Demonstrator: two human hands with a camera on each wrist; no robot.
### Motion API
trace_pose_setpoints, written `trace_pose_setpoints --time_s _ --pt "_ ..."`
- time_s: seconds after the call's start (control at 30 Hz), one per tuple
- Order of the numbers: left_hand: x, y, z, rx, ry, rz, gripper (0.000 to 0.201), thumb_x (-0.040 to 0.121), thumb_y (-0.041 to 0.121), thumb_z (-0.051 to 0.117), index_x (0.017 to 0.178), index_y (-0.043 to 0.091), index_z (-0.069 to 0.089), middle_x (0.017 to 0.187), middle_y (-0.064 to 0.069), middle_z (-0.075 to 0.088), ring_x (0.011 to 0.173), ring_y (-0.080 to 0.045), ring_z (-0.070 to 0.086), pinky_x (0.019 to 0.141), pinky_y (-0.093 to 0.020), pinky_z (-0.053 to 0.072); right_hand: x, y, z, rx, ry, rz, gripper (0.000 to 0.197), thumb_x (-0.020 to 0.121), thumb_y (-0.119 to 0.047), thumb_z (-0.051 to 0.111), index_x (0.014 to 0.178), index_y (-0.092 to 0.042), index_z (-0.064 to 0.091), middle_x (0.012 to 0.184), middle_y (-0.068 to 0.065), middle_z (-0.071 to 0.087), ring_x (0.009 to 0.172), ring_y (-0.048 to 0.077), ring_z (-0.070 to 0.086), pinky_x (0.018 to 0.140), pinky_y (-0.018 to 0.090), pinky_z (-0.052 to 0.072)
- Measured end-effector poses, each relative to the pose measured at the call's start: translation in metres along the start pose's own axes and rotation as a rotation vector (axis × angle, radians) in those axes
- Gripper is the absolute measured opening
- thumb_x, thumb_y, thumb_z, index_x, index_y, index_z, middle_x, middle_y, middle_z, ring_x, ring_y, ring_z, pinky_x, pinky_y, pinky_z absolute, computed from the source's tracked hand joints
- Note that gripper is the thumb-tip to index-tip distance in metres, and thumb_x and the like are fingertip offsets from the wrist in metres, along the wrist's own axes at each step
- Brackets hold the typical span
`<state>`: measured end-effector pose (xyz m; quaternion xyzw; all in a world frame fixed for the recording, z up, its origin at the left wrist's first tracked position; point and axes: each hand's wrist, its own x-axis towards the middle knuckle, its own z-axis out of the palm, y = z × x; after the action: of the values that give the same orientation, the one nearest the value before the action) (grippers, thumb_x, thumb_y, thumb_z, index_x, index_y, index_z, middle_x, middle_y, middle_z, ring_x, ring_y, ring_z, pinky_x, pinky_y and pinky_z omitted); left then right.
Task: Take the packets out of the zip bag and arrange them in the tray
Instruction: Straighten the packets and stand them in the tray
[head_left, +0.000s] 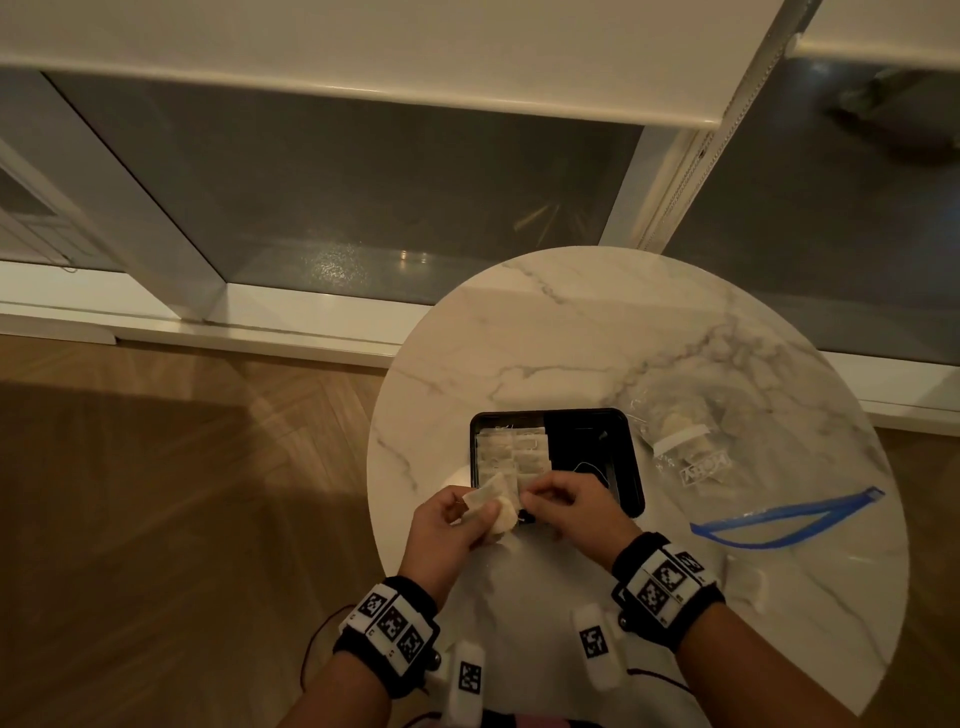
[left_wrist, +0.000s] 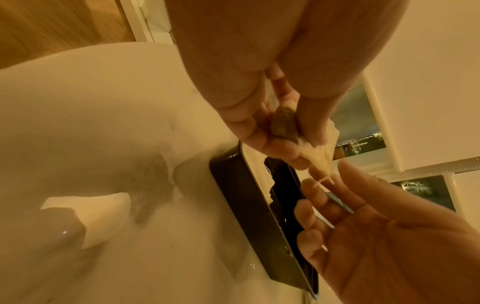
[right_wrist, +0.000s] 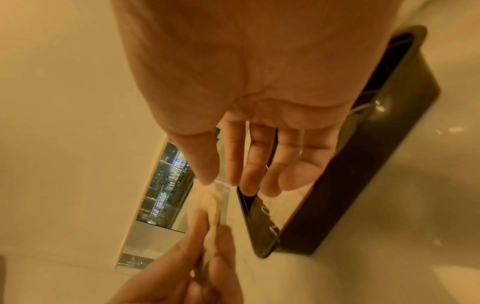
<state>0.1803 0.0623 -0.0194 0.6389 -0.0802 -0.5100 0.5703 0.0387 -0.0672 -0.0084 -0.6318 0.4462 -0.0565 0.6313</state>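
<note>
The black tray (head_left: 618, 467) sits on the round marble table (head_left: 571, 338), its left half filled with flat white packets (head_left: 511, 449). Just over the tray's near left corner, my left hand (head_left: 467, 514) grips a small bunch of white packets (head_left: 493, 506). My right hand (head_left: 535, 499) pinches the tip of one of them between thumb and forefinger. In the left wrist view the left hand (left_wrist: 280, 139) holds the packets (left_wrist: 322, 150) above the tray (left_wrist: 241, 201). In the right wrist view the right hand (right_wrist: 221, 181) meets the packet (right_wrist: 211, 199) beside the tray (right_wrist: 363, 164).
The clear zip bag (head_left: 779, 519) with a blue seal lies flat to the right of the tray. Behind it lies a second clear bag (head_left: 680, 441) with packets inside. One loose packet (head_left: 748, 582) lies near the table's right front edge. Wood floor lies to the left.
</note>
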Motion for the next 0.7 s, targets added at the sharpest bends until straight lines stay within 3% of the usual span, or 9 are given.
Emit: trace_pose_setpoints --time_s 0.13,0.23,0.33,0.43,0.57,0.7 --pt "-0.002 -0.005 0.006 0.018 -0.072 -0.039 0.021 0.080 0.003 0.078 0.098 -0.003 0.069 0.087 -0.019 0.075 0.076 -0.024 0.072 0.068 -0.030 0.058 -0.006 0.009 0.007 0.212 -0.028 0.114 0.015 0.087 -0.013 0.071 0.095 0.000 0.071 0.079 0.011 0.068 0.068 0.017 0.062 0.055 0.023 0.049" --pt "0.000 -0.008 0.005 0.039 -0.052 -0.067 0.021 0.081 0.006 0.079 0.098 -0.001 0.070 0.085 -0.020 0.076 0.074 -0.024 0.072 0.068 -0.031 0.059 -0.004 0.012 0.002 0.352 0.010 0.161 0.013 0.087 -0.010 0.070 0.093 0.002 0.069 0.082 0.017 0.070 0.068 0.022 0.065 0.058 0.028 0.053" --pt "0.002 -0.011 0.001 0.089 -0.004 -0.057 0.016 0.082 0.008 0.078 0.097 0.004 0.072 0.082 -0.017 0.076 0.070 -0.019 0.070 0.065 -0.028 0.057 0.000 0.010 -0.005 0.353 0.085 0.131 0.006 0.089 -0.004 0.066 0.093 0.001 0.066 0.084 0.015 0.072 0.073 0.020 0.070 0.062 0.029 0.057" --pt "0.006 -0.015 -0.006 0.159 0.066 -0.057 0.014 0.084 0.013 0.077 0.098 0.014 0.074 0.084 -0.009 0.077 0.075 -0.016 0.072 0.068 -0.030 0.059 0.010 0.012 -0.016 0.186 0.167 0.098 0.009 0.092 -0.001 0.060 0.093 -0.010 0.062 0.082 0.009 0.068 0.075 0.017 0.067 0.064 0.030 0.057" --pt "0.010 -0.019 -0.012 0.208 0.089 -0.053 0.014 0.084 0.015 0.077 0.097 0.018 0.075 0.092 -0.005 0.076 0.087 -0.019 0.071 0.074 -0.032 0.061 0.028 0.019 -0.028 -0.187 0.227 0.013 0.015 0.092 -0.012 0.060 0.090 -0.026 0.063 0.081 0.001 0.066 0.073 0.017 0.063 0.065 0.031 0.056" --pt "0.015 -0.022 -0.016 0.244 0.100 -0.041 0.012 0.084 0.015 0.077 0.095 0.020 0.075 0.094 -0.002 0.076 0.091 -0.018 0.071 0.074 -0.028 0.059 0.039 0.016 -0.025 -0.480 0.137 -0.016 0.011 0.093 -0.015 0.059 0.095 -0.022 0.067 0.085 -0.002 0.066 0.076 0.010 0.060 0.065 0.018 0.048"
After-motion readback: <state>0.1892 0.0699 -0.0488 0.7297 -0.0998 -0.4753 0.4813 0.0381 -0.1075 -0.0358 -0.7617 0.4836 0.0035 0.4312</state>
